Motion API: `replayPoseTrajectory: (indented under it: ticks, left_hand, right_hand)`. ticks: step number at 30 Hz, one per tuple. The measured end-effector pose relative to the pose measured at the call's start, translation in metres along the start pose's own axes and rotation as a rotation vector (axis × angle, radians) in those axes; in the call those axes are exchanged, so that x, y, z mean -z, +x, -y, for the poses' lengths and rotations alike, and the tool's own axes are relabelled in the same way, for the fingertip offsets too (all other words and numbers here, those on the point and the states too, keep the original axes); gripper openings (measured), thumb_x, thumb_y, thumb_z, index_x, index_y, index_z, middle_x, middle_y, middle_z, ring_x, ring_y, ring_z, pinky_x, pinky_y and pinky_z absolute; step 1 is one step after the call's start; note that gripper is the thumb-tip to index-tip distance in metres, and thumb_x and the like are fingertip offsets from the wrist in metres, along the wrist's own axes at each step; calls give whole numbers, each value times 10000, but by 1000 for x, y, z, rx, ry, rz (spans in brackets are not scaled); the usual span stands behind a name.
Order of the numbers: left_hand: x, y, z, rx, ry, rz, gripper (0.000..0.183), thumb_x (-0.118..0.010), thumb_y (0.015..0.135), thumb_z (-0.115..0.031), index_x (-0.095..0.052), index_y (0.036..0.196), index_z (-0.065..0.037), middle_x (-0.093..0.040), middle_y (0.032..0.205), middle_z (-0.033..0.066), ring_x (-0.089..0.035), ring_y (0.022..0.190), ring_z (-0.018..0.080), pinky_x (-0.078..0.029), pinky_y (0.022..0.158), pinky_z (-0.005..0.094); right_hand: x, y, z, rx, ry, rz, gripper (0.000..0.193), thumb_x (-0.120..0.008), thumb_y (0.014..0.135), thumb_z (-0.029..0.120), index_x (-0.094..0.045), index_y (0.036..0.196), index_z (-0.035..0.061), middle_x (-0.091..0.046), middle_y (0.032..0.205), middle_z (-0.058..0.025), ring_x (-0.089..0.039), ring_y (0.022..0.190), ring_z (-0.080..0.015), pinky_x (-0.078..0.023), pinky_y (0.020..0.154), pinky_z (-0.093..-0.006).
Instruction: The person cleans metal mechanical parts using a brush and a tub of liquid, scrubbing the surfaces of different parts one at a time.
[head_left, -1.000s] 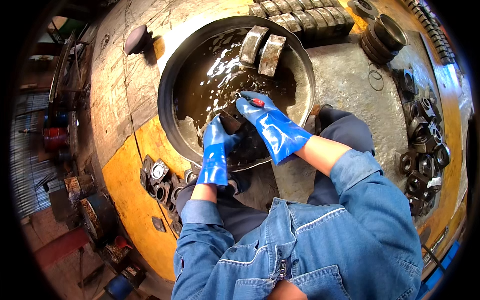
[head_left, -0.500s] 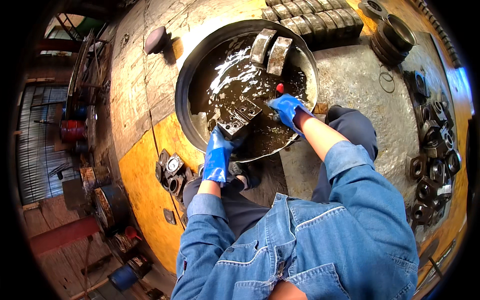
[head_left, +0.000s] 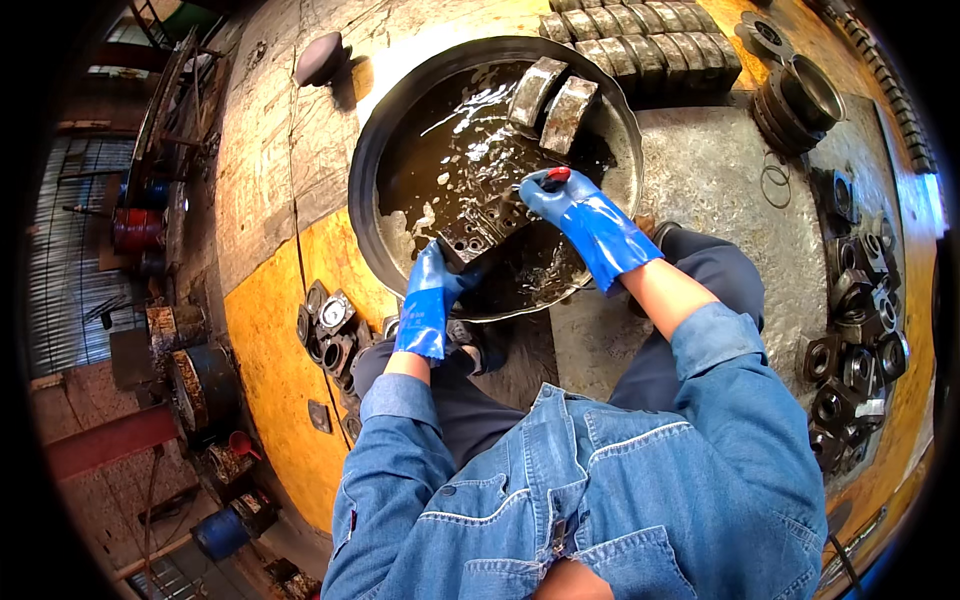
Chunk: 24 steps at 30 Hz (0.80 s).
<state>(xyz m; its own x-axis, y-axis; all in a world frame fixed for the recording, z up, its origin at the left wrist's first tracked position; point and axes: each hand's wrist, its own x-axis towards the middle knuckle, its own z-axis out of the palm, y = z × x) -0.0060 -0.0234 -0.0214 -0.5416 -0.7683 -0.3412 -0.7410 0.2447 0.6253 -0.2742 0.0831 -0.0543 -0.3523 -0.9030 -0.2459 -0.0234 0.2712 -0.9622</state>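
A wide round metal basin point(head_left: 363, 215) holds dark, foamy liquid. My left hand point(head_left: 427, 300), in a blue rubber glove, grips the near-left end of a dark metal block with round holes point(head_left: 468, 244), which sits partly in the liquid. My right hand point(head_left: 590, 225), gloved the same way, is closed around a tool with a red handle point(head_left: 556, 175); its working end is hidden or blurred over the block's far right. Two curved metal blocks point(head_left: 537, 92) point(head_left: 569, 115) lean side by side against the far right inside of the basin.
Rows of similar curved blocks point(head_left: 650, 60) stand beyond the basin. Stacked metal rings point(head_left: 790, 110) and two thin rings point(head_left: 775, 182) lie to the right. Several holed metal parts lie at far right point(head_left: 860, 330) and near left point(head_left: 335, 310). A dark rounded object point(head_left: 319, 60) stands at far left.
My right hand has moved left and closer over the block, with the red-handled tool in it. The block sits lower and flatter in the liquid, my left hand still on it.
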Motion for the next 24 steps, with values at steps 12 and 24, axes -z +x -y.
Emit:
replayPoseTrajectory:
  ticks: [12,24]
  left_hand:
    - [-4,3,43,-37,144,-17,641,-961,644,-339,-669,1112,-13,-743,969,133,-704,893,244,-568,818,371]
    - [2,-3,23,32,98,58,760,-951,689,-203,-612,1341,-12,-736,1231,140,-685,1140,240,-544,1010,371]
  right_hand:
    - [-21,-35,51,111,-38,110,194,-768,914,156,-779,1068,37,-790,980,-49,-702,923,-96,-578,871,-284]
    - [-25,-34,50,248,-443,-18,186,-690,897,309,-789,991,182,-766,1002,-110,-723,909,-338,-591,827,-405]
